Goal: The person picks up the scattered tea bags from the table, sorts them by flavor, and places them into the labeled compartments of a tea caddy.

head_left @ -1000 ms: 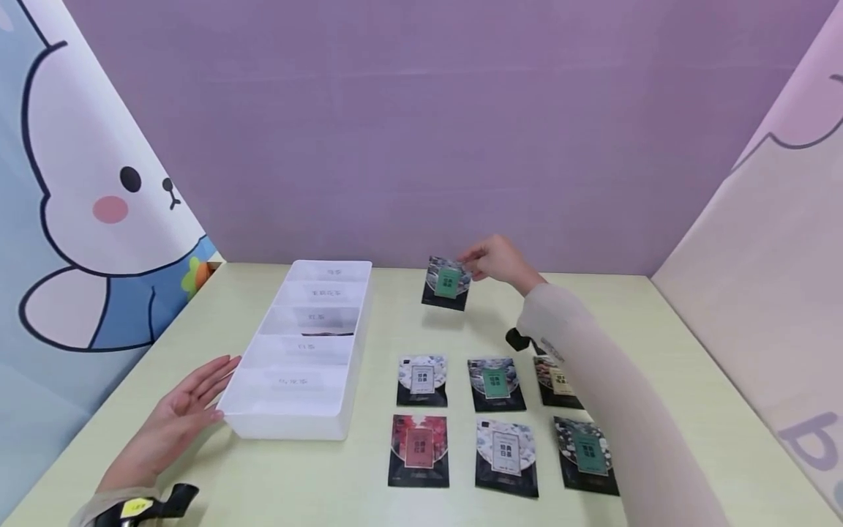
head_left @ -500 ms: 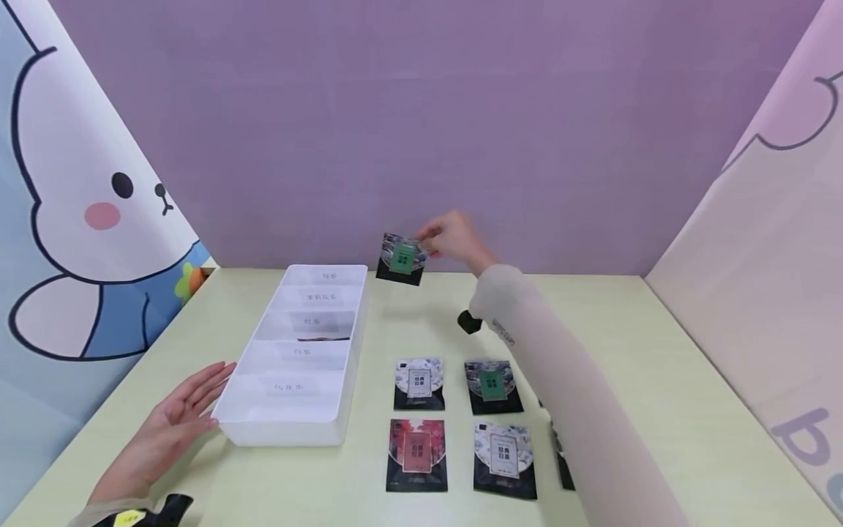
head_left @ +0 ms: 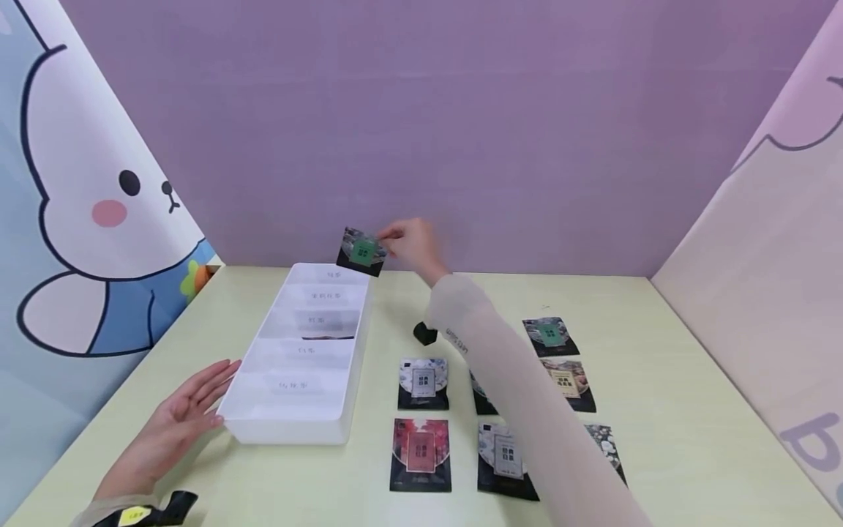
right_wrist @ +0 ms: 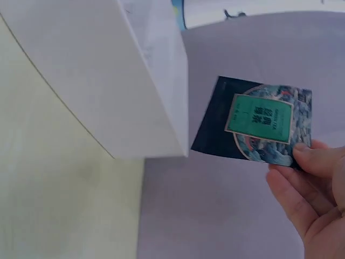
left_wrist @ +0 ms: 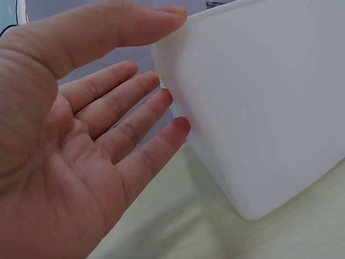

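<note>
My right hand (head_left: 415, 245) pinches a green-labelled tea packet (head_left: 361, 251) by one edge, holding it in the air at the far end of the white divided box (head_left: 358, 380). In the right wrist view, the packet (right_wrist: 259, 121) faces the camera, its label reading GREEN TEA, with thumb and fingers at one corner. Fingers outstretched, my left hand (head_left: 167, 428) touches the near left corner of the box. Up close in the left wrist view, that hand (left_wrist: 97, 124) has its thumb on the rim and fingertips against the side wall (left_wrist: 259, 108).
Right of the box lie a white-labelled packet (head_left: 424, 383), a red-labelled packet (head_left: 421, 455), a second white-labelled packet (head_left: 503, 461), a green-labelled packet (head_left: 550, 335) and a yellow-labelled packet (head_left: 568, 383). My right sleeve (head_left: 533, 410) partly covers others. A dark packet edge shows in the box's middle compartment.
My right hand has carried the green-labelled packet leftward, from right of the box to over its far end. The left hand has stayed at the box corner.
</note>
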